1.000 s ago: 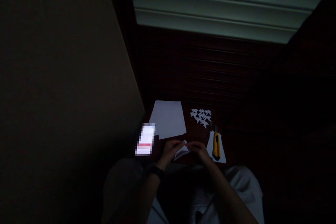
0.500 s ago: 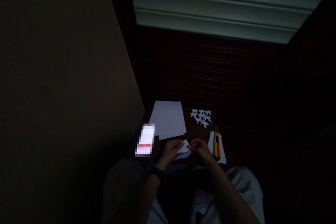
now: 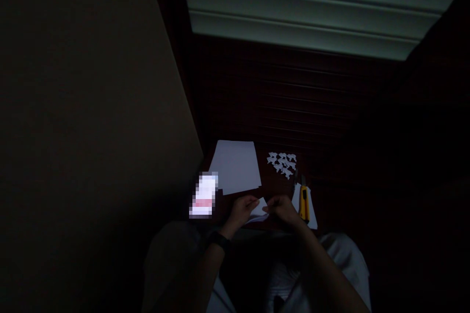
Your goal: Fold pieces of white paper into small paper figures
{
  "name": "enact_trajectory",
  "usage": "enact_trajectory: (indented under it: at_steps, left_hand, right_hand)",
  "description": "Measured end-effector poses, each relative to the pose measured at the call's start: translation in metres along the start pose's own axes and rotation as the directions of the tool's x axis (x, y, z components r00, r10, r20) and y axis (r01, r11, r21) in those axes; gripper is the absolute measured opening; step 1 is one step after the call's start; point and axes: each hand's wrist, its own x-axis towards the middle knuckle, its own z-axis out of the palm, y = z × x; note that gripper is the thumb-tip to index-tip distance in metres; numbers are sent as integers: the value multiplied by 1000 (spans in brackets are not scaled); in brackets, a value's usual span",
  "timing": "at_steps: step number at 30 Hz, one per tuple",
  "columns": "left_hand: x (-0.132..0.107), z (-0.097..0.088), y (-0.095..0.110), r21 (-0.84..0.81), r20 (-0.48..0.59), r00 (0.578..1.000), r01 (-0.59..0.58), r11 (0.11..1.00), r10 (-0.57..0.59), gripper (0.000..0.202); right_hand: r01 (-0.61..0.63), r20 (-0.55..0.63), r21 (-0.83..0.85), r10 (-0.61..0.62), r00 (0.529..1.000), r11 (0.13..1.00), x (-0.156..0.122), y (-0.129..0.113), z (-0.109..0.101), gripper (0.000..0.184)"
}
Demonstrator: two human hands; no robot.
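A small piece of white paper (image 3: 260,210), partly folded, is held between my two hands near the table's front edge. My left hand (image 3: 243,209) pinches its left side, with the thumb on top. On the other side, the fingers of my right hand (image 3: 282,209) are closed on the paper's right edge. The fold's exact shape is hard to make out in the dim light. Just right of my right hand, a yellow utility knife (image 3: 304,204) lies on white paper pieces (image 3: 312,211).
A stack of white sheets (image 3: 237,166) lies at the back left of the dark table (image 3: 270,188). Several small folded paper figures (image 3: 282,164) sit at the back right. A lit, blurred phone (image 3: 204,195) is at the left edge, near a wall (image 3: 154,107).
The paper between my hands now shows a smaller top face, and its lower left part has drawn in. My hands have barely moved.
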Motion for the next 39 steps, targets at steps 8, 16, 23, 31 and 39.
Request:
enact_trajectory:
  at_steps: [8, 16, 23, 31, 39]
  left_hand:
    - [1, 1, -6, -50, 39, 996, 88, 995, -86, 23]
    - [0, -1, -5, -116, 79, 986, 157, 981, -148, 27]
    - [-1, -1, 0, -111, 80, 988, 138, 984, -129, 28]
    - [-2, 0, 2, -117, 63, 993, 110, 987, -103, 27]
    - [-3, 2, 4, -167, 70, 995, 87, 982, -76, 30]
  right_hand:
    - [-12, 31, 45, 11, 999, 999, -4, 0, 1, 23]
    - [120, 63, 166, -132, 989, 979, -8, -14, -2, 23]
    - [189, -55, -7, -189, 980, 982, -11, -23, 11, 24]
    - [143, -137, -143, -163, 977, 979, -8, -23, 20, 17]
    - [147, -185, -221, -190, 964, 964, -3, -19, 22, 10]
